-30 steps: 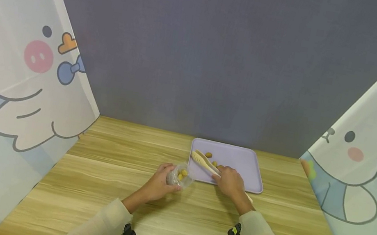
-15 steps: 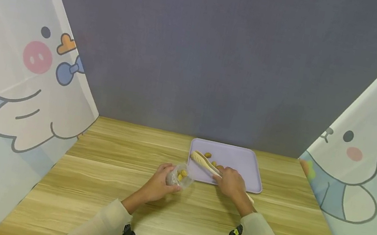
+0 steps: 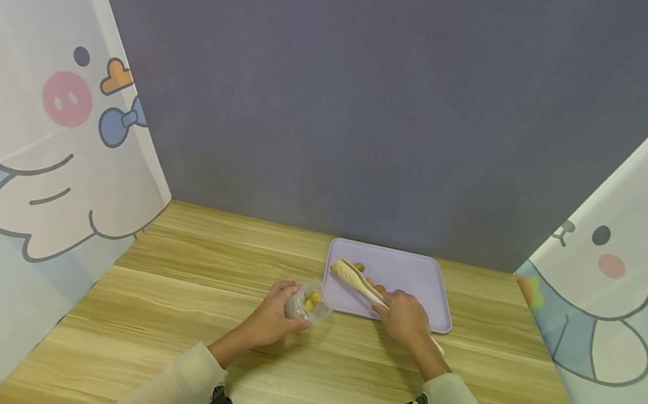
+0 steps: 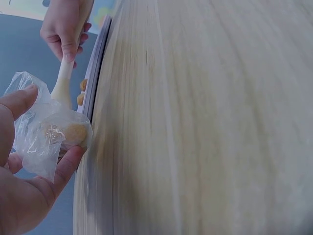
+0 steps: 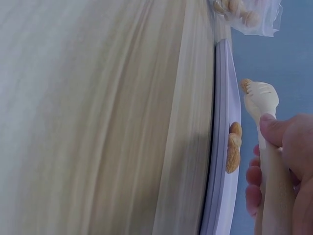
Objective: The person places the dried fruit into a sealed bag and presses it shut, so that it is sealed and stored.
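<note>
My left hand [image 3: 272, 316] holds a clear plastic bag [image 4: 35, 128] with its mouth open, and several small tan nut-like pieces [image 4: 76, 133] lie inside. To the right, my right hand [image 3: 405, 317] grips cream-coloured tongs [image 3: 357, 282] over the lilac tray [image 3: 414, 278]. In the right wrist view, one nut-like piece [image 5: 245, 86] shows at the slotted tip of the tongs, above the tray. More such pieces [image 5: 233, 152] lie on the tray close to the tongs. The tongs' far arm is mostly hidden.
A wood-grain table [image 3: 214, 241] bears the tray near its back edge. Behind it stands a dark grey panel [image 3: 342, 91]. Cartoon-printed panels flank the table at left [image 3: 18, 144] and right [image 3: 626, 281]. Each wrist wears a small black camera.
The tongs' arms have come together, and a nut-like piece now shows at their tip. My right hand has shifted slightly right; my left hand and the bag have stayed in place.
</note>
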`<action>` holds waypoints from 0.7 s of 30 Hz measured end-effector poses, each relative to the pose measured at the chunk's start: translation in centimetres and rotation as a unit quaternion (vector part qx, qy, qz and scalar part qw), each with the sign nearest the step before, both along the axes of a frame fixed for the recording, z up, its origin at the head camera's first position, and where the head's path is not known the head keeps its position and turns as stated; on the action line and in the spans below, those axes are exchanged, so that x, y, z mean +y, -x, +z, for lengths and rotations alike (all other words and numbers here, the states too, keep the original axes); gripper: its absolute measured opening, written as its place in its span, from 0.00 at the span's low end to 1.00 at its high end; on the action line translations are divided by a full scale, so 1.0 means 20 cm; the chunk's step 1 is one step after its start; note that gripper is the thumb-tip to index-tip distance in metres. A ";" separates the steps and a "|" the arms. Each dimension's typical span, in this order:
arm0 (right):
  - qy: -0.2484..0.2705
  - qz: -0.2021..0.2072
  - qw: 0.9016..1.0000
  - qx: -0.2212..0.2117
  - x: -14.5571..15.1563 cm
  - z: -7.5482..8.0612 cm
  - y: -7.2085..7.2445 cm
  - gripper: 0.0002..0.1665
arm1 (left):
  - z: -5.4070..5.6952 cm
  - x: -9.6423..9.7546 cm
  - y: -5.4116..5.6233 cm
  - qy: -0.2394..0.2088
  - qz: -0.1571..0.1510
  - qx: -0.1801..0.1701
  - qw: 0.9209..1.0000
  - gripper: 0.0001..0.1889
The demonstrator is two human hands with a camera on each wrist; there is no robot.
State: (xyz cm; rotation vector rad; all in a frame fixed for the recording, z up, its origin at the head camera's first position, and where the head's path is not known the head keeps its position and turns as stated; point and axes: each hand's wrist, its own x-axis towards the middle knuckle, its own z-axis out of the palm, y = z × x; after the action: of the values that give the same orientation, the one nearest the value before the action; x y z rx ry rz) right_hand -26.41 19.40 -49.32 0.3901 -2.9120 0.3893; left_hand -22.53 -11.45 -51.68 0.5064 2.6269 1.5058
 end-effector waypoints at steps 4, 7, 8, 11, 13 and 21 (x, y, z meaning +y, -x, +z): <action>0.008 0.008 1.000 0.008 0.02 0.01 -0.01 0.14 | -0.01 0.00 0.00 -0.005 -0.003 0.003 1.000 0.38; 0.017 0.009 1.000 0.006 0.03 0.01 -0.03 0.15 | -0.01 0.00 0.00 -0.008 -0.004 0.001 1.000 0.39; 0.021 0.008 1.000 0.005 0.03 0.01 -0.03 0.16 | -0.01 0.00 0.00 -0.008 -0.004 0.001 1.000 0.39; 0.026 0.008 1.000 0.003 0.04 0.02 -0.05 0.19 | -0.01 0.00 0.00 -0.005 -0.003 0.000 1.000 0.39; 0.030 0.011 0.999 0.008 0.04 0.03 -0.06 0.20 | -0.01 0.00 0.00 -0.003 -0.002 0.001 1.000 0.39; 0.029 0.038 0.998 0.049 0.08 0.05 -0.10 0.17 | -0.01 0.00 0.00 -0.002 0.003 0.001 1.000 0.39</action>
State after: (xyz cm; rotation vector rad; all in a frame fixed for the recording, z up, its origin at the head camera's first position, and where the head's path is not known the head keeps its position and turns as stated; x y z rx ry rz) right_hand -24.40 20.93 -48.42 0.4964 -2.7903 0.4520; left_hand -22.61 -11.47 -51.85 0.5004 2.6298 1.5137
